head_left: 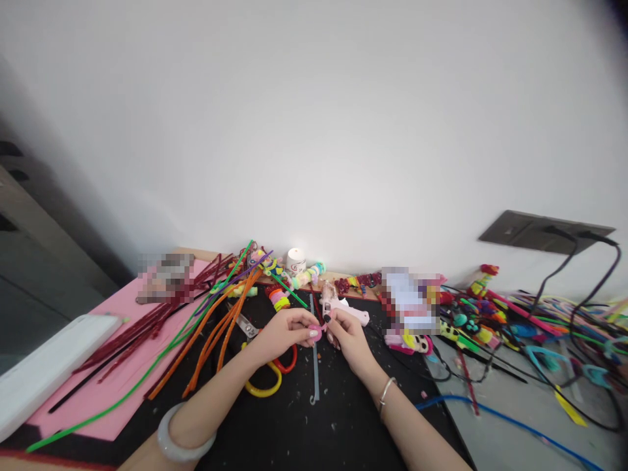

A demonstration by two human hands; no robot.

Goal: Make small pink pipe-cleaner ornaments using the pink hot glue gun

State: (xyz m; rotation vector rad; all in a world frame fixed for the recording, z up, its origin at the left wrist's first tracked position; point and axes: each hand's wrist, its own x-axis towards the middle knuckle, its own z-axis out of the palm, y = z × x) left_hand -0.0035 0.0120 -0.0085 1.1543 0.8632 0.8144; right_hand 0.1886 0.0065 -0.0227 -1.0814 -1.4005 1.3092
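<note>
My left hand (pixel 292 333) has its fingers pinched on a small pink fuzzy piece (pixel 318 333), which looks like bent pipe cleaner. From the other side, the fingertips of my right hand (pixel 346 333) close on the same piece, with a small dark bit (pixel 327 318) at the thumb and finger. Just behind the right hand lies a pale pink glue gun (pixel 356 314). Under the hands, a clear glue stick (pixel 315 376) lies on the black mat (pixel 343 418). Scissors with yellow and red handles (pixel 272 391) rest beside and partly under my left wrist.
Orange pipe cleaners (pixel 216 340) and dark red ones (pixel 132 333) spread over a pink sheet (pixel 103 412) at left, near a white box (pixel 53 366). A paper cup (pixel 296 260) stands by the wall. Colourful pipe cleaners (pixel 490 320) and cables (pixel 601 281) crowd the right, below a socket plate (pixel 524 230).
</note>
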